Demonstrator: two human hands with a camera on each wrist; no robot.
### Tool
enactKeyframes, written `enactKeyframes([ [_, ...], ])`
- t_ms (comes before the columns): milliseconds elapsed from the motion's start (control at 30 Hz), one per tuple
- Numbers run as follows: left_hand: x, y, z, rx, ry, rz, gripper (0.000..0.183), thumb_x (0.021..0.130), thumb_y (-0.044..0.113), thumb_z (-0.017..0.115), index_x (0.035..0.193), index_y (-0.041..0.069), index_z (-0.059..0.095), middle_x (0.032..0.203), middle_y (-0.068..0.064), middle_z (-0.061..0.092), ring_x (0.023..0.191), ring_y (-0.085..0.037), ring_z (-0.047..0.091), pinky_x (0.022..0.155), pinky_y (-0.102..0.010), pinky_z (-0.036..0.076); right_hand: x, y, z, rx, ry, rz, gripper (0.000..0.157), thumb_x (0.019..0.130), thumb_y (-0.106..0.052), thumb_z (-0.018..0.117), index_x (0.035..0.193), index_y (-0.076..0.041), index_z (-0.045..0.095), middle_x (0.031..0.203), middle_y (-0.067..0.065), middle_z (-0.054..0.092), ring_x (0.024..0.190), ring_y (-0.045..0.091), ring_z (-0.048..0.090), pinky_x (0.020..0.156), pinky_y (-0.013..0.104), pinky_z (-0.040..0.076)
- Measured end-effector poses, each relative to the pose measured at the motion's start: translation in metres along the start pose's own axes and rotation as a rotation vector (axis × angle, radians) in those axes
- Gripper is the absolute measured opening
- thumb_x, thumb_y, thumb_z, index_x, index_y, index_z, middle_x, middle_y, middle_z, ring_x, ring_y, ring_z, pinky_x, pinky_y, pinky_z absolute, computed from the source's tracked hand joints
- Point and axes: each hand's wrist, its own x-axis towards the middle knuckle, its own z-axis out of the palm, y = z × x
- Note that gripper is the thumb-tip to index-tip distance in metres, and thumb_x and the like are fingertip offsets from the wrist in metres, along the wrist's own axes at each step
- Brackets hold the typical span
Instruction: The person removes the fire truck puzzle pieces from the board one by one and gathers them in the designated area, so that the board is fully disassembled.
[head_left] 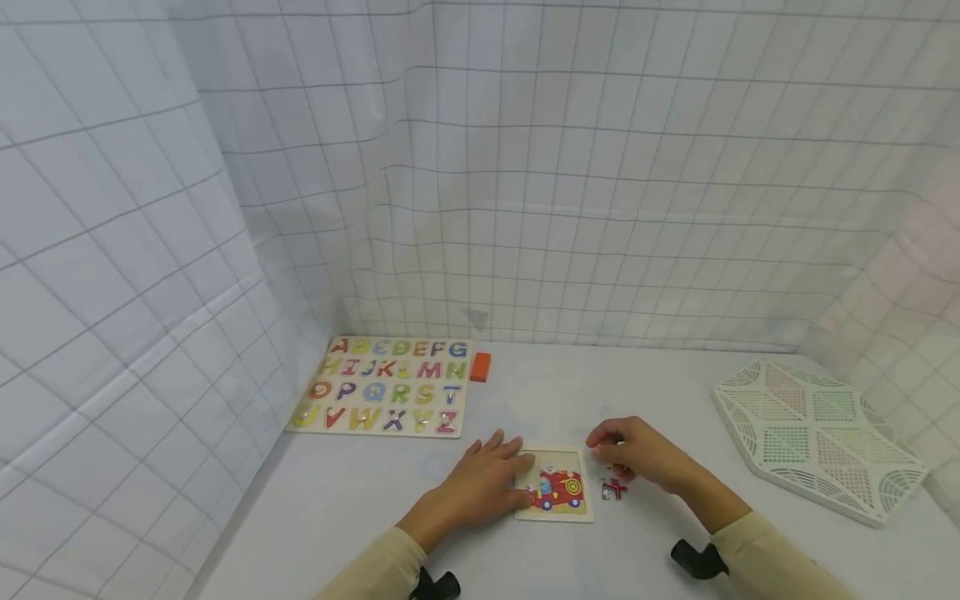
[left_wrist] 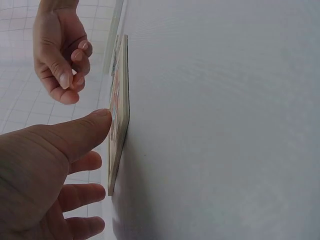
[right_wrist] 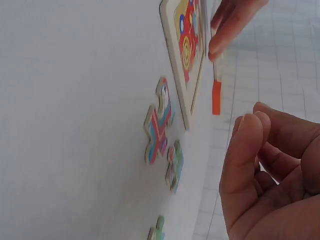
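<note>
A small wooden jigsaw board (head_left: 555, 516) with a red car picture lies on the table. My left hand (head_left: 487, 483) rests at its left side with fingers spread, thumb (left_wrist: 95, 122) touching the board's edge. Just right of the board, my right hand (head_left: 637, 454) hovers with loosely curled fingers. Its thumb and forefinger tips come close together, and nothing shows between them. Beneath it lie loose jigsaw pieces (head_left: 613, 490), partly hidden by the hand in the head view. The right wrist view shows a red-and-blue piece (right_wrist: 156, 131), a greenish piece (right_wrist: 175, 166) and another cut off at the bottom.
An alphabet puzzle board (head_left: 390, 387) with coloured letters lies at the back left, with an orange block (head_left: 481, 367) beside it. A white perforated plastic panel (head_left: 817, 442) is on the right. Grid-patterned white curtains (head_left: 600, 208) stand behind and at the sides of the white table.
</note>
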Motion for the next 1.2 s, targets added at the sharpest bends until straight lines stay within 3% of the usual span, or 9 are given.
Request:
enactKeyframes([
  [167, 0.004, 0.002, 0.001, -0.015, -0.015, -0.015, 0.056, 0.094, 0.047, 0.069, 0.144, 0.023, 0.06, 0.156, -0.005, 0.049, 0.15, -0.036, 0.034, 0.117, -0.06, 0.031, 0.009, -0.011, 0.027, 0.077, -0.084, -0.007, 0.026, 0.099, -0.013, 0.065, 0.119, 0.004, 0.066, 0.091, 0.011, 0.061, 0.065, 0.016, 0.056, 0.056, 0.025, 0.054],
  [433, 0.009, 0.008, 0.001, -0.006, -0.012, -0.009, 0.055, 0.097, 0.046, 0.066, 0.146, 0.022, 0.058, 0.157, -0.006, 0.048, 0.151, -0.035, 0.033, 0.117, -0.06, 0.031, 0.017, -0.011, 0.053, -0.048, -0.099, -0.038, 0.028, 0.094, -0.006, 0.066, 0.12, 0.003, 0.068, 0.088, 0.005, 0.061, 0.067, 0.015, 0.059, 0.057, 0.027, 0.055],
  [733, 0.013, 0.007, 0.005, 0.03, -0.015, -0.011, 0.057, 0.096, 0.047, 0.066, 0.145, 0.019, 0.058, 0.156, -0.003, 0.049, 0.15, -0.035, 0.035, 0.116, -0.061, 0.032, 0.021, -0.008, 0.058, -0.074, -0.075, -0.068, 0.026, 0.094, -0.003, 0.064, 0.118, 0.003, 0.069, 0.083, 0.005, 0.062, 0.063, 0.014, 0.057, 0.052, 0.025, 0.052],
  [1200, 0.016, 0.005, 0.009, 0.059, -0.035, -0.015, 0.059, 0.095, 0.051, 0.067, 0.143, 0.019, 0.06, 0.156, -0.001, 0.05, 0.149, -0.036, 0.036, 0.114, -0.062, 0.035, 0.026, -0.009, 0.059, -0.015, -0.032, 0.002, 0.01, 0.093, -0.003, 0.066, 0.1, -0.006, 0.061, 0.082, 0.005, 0.057, 0.064, 0.017, 0.053, 0.051, 0.025, 0.046],
])
